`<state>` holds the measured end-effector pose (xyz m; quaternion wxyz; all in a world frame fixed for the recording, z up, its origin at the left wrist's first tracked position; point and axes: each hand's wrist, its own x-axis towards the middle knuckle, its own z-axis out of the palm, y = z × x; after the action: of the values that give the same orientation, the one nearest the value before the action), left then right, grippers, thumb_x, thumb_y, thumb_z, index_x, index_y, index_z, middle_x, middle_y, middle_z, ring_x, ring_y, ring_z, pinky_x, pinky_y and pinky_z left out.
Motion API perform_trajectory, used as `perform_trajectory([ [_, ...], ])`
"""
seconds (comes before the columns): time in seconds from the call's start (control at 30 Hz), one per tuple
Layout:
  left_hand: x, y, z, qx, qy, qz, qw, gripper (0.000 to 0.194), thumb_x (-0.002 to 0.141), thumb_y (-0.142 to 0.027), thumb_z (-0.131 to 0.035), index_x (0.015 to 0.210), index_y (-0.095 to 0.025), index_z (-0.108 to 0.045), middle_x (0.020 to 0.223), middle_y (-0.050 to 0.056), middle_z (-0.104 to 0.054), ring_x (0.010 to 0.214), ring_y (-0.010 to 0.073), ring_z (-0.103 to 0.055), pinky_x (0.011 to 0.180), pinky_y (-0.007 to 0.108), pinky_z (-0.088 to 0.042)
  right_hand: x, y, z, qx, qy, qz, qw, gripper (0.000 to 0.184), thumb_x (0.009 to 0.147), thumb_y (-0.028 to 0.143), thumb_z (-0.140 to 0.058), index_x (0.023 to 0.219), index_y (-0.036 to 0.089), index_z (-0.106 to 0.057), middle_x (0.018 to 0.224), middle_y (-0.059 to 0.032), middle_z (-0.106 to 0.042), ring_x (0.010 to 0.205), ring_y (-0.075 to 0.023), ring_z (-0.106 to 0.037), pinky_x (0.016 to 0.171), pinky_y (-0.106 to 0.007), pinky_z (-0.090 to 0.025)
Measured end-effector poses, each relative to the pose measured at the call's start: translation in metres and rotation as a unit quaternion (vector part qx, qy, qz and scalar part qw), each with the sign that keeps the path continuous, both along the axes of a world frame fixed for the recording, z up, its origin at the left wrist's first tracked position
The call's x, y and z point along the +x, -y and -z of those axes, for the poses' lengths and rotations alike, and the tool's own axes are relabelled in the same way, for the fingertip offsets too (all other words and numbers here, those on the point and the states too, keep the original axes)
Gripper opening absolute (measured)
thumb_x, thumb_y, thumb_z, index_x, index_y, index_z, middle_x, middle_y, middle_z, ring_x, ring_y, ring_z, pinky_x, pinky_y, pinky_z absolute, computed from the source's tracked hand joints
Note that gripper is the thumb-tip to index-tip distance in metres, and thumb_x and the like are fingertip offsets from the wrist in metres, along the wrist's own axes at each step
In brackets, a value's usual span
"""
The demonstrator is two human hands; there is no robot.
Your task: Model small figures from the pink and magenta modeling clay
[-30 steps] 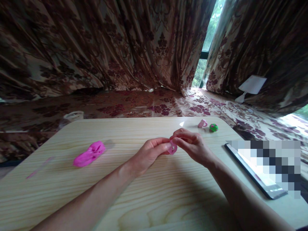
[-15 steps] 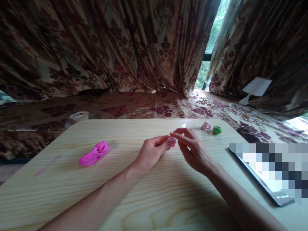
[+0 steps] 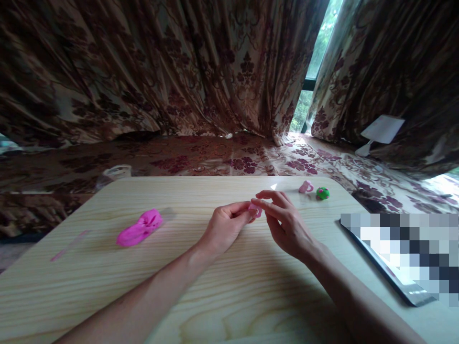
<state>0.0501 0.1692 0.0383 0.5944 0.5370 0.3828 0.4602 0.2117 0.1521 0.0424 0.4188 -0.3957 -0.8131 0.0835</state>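
Observation:
A small, light pink, ring-like piece of what looks like modelling clay (image 3: 258, 211) is pinched between the thumb and forefinger of my left hand (image 3: 229, 224), above the middle of the table. My right hand (image 3: 289, 222) comes in from the other side, fingers stretched and apart, with a fingertip resting on top of the piece. Fingertips partly cover the piece, so its full shape is hidden. Beyond my right hand stand a small pink cup-like figure with a loop handle (image 3: 305, 187) and a green ball with pink spots (image 3: 322, 193).
On the wooden table (image 3: 201, 296), a bright pink soft lump (image 3: 139, 228) and a thin pink strip (image 3: 70, 245) lie at the left. A dark-edged flat object (image 3: 383, 267), mostly pixelated, is at the right. Behind are a white lamp (image 3: 383, 129) and patterned curtains (image 3: 215, 67).
My right fingertip has come slightly down and over the pink piece, covering more of it. The left hand keeps its pinch almost unmoved. The view has shifted very slightly.

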Motion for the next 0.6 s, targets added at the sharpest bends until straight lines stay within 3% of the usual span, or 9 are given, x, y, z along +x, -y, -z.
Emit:
perform_trajectory([
  [0.23, -0.001, -0.001, 0.003, 0.012, -0.007, 0.0, 1.0, 0.026, 0.071, -0.033, -0.067, 0.089, -0.015, -0.071, 0.079, 0.003, -0.069, 0.074, 0.013, -0.059, 0.075, 0.027, -0.046, 0.002, -0.002, 0.0, -0.011, -0.005, -0.013, 1.0, 0.052, 0.08, 0.001, -0.04, 0.121, 0.031, -0.052, 0.12, -0.0063, -0.05, 0.11, -0.0218, -0.046, 0.089, -0.043, -0.044],
  [0.4, -0.001, -0.003, 0.005, -0.011, 0.044, 0.031, 0.998, 0.03, 0.072, -0.031, -0.066, 0.099, -0.016, -0.068, 0.095, 0.006, -0.069, 0.089, 0.0166, -0.061, 0.087, 0.031, -0.044, 0.002, -0.003, -0.001, -0.099, -0.128, 0.011, 0.987, 0.037, 0.086, 0.014, -0.044, 0.12, 0.026, -0.053, 0.111, -0.0077, -0.056, 0.102, -0.0188, -0.054, 0.079, -0.033, -0.049],
  [0.5, -0.003, -0.006, 0.01, 0.034, -0.022, 0.02, 0.999, 0.033, 0.073, -0.031, -0.064, 0.103, -0.017, -0.066, 0.099, 0.007, -0.068, 0.09, 0.0176, -0.061, 0.086, 0.031, -0.044, 0.002, -0.006, 0.004, -0.163, -0.14, 0.02, 0.977, 0.021, 0.085, 0.022, -0.049, 0.103, 0.02, -0.062, 0.097, -0.0064, -0.062, 0.085, -0.0156, -0.06, 0.068, -0.026, -0.05],
  [0.6, -0.007, -0.01, 0.017, 0.129, -0.148, -0.027, 0.98, 0.028, 0.073, -0.03, -0.063, 0.099, -0.019, -0.068, 0.098, 0.006, -0.068, 0.091, 0.019, -0.06, 0.086, 0.031, -0.043, 0.002, -0.01, 0.014, -0.161, -0.097, 0.032, 0.982, 0.015, 0.082, 0.019, -0.053, 0.091, 0.019, -0.065, 0.083, -0.0034, -0.063, 0.072, -0.0126, -0.059, 0.061, -0.023, -0.048],
])
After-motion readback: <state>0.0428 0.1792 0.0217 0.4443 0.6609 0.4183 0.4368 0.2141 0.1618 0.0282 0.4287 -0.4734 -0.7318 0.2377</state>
